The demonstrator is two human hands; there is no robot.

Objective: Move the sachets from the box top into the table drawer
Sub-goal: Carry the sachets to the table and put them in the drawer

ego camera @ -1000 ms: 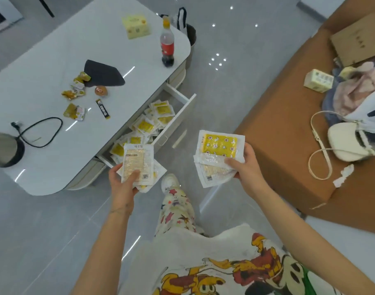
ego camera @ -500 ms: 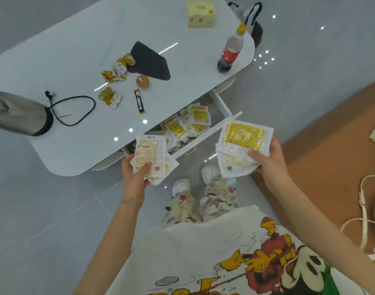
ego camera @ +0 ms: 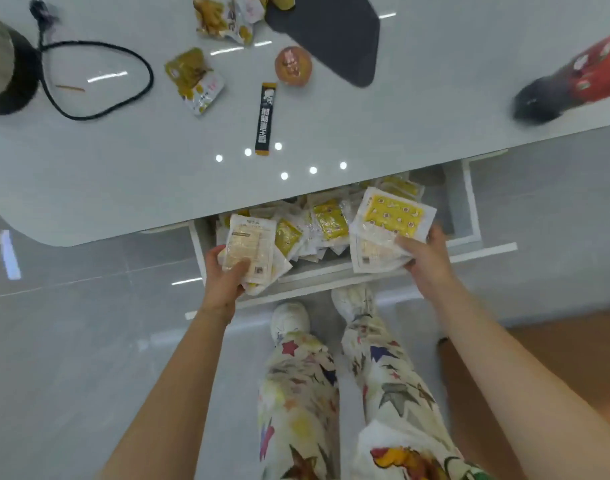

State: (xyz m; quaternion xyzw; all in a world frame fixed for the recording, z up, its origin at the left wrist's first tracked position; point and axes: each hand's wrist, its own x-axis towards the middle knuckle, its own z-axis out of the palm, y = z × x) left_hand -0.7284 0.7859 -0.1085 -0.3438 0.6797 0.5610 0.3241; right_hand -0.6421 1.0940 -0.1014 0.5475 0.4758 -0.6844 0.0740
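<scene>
Head view: two small stacks of flat white-and-yellow plastic sachets are gripped, one by the left hand (ego camera: 223,277), one by the right hand (ego camera: 426,256), above the open white drawer (ego camera: 469,202), where many more are heaped beyond the fingertips. A glossy white table (ego camera: 123,174) is seen over grey floor tiles (ego camera: 71,341).

black cable loop (ego camera: 99,81): left side of the tabletop
yellow snack packets (ego camera: 194,79): next to the cable
round brown snack (ego camera: 293,65): touching the dark grey pad (ego camera: 334,36)
black stick packet (ego camera: 266,119): below that snack
red-labelled cola bottle (ego camera: 573,84): far right, blurry
</scene>
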